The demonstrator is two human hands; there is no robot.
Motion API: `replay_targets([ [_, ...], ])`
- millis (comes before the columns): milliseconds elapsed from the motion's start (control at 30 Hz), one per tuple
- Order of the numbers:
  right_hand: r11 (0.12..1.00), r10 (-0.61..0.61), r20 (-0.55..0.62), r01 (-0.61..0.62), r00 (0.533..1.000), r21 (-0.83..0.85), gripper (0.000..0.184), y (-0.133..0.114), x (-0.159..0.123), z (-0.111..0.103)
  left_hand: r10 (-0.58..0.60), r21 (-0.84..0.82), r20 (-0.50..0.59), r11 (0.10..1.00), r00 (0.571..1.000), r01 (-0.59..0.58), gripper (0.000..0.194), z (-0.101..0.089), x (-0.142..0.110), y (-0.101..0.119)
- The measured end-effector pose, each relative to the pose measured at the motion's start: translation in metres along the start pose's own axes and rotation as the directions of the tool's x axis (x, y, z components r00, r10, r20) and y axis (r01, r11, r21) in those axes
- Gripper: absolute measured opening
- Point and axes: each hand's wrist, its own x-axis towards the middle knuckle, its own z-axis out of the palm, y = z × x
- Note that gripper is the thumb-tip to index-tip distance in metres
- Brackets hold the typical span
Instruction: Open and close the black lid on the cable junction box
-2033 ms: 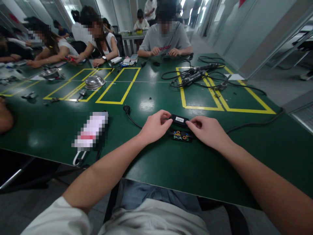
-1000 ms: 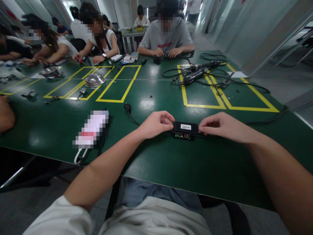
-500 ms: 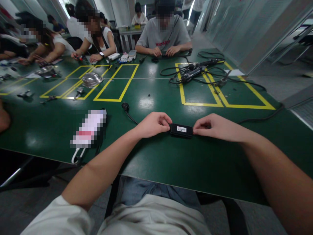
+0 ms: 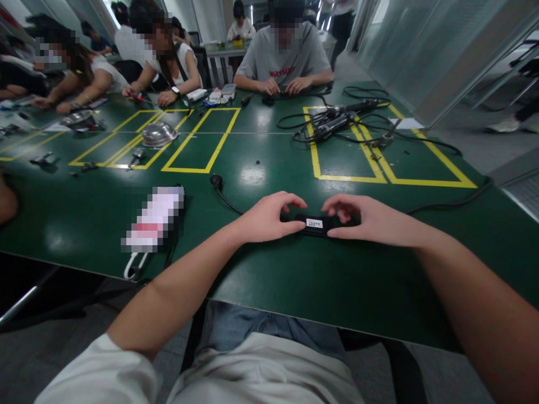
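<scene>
A small black box [image 4: 315, 232] with a white label lies flat on the green table in front of me. My left hand [image 4: 275, 216] is at its left end, thumb and fingers parted, the thumb tip at the box's edge. Over the right end curves my right hand [image 4: 356, 219], its thumb and fingers also spread. Whether either thumb presses on the box I cannot tell. A black plug [image 4: 216, 181] on a cord lies beyond my left hand; the cord passes out of sight behind that hand. Past my right wrist a black cable [image 4: 450, 205] runs off to the right.
A phone [image 4: 155, 219] with a white loop lies on the left. Tangled black cables and dark tools [image 4: 337, 124] are at the far right, among yellow tape outlines [image 4: 349, 179]. A metal bowl [image 4: 159, 134] stands far left. A person [image 4: 282, 67] works opposite; others sit along the table.
Both hands have moved inward over the box's ends. Their fingers, pinched at the ends before, are now spread apart. The box has barely shifted.
</scene>
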Motion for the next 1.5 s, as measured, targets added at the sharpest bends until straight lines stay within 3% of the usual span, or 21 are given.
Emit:
replay_targets([
  [133, 0.997, -0.037, 0.024, 0.039, 0.999, -0.066, 0.050, -0.001, 0.000, 0.002, 0.123, 0.094, 0.080, 0.987, 0.989, -0.130, 0.045, 0.004, -0.003, 0.003],
  [267, 0.994, -0.086, 0.004, 0.086, 0.996, -0.074, 0.050, 0.001, 0.001, 0.004, 0.124, 0.153, 0.098, 0.979, 0.988, -0.138, 0.036, 0.007, -0.002, 0.003],
  [633, 0.985, -0.081, -0.014, 0.078, 0.997, -0.152, 0.040, -0.005, 0.000, 0.007, 0.123, 0.231, 0.120, 0.962, 0.985, -0.148, 0.039, 0.007, -0.001, 0.005],
  [833, 0.972, -0.031, 0.007, 0.031, 1.000, -0.233, 0.039, -0.003, 0.001, 0.011, 0.066, 0.045, 0.071, 0.997, 0.995, -0.069, 0.033, 0.009, 0.002, 0.000],
  [933, 0.968, 0.019, 0.026, -0.012, 0.999, -0.251, 0.044, -0.001, 0.001, 0.008, -0.033, -0.053, -0.049, 0.998, 0.998, 0.030, 0.029, 0.008, 0.004, -0.003],
  [1067, 0.965, 0.067, 0.069, -0.048, 0.995, -0.257, 0.061, 0.000, 0.000, -0.001, -0.146, 0.190, -0.250, 0.962, 0.957, 0.197, 0.018, 0.004, 0.007, -0.008],
  [1167, 0.958, 0.077, 0.035, -0.064, 0.996, -0.278, 0.074, 0.002, 0.001, -0.005, -0.180, 0.330, -0.214, 0.912, 0.960, 0.245, 0.012, 0.001, 0.007, -0.011],
  [1267, 0.924, 0.089, 0.000, -0.082, 0.996, -0.373, 0.074, 0.005, 0.003, 0.000, -0.091, 0.395, -0.216, 0.902, 0.972, 0.173, 0.003, 0.000, 0.004, -0.008],
  [1367, 0.842, 0.080, -0.016, -0.076, 0.997, -0.535, 0.070, 0.004, 0.006, 0.010, -0.046, 0.489, -0.230, 0.858, 0.972, 0.157, 0.022, 0.001, 0.000, 0.002],
  [1500, 0.734, 0.089, -0.086, -0.124, 0.992, -0.668, 0.065, -0.003, 0.008, 0.024, -0.150, 0.672, -0.064, 0.724, 0.987, 0.154, 0.053, 0.008, -0.003, 0.016],
])
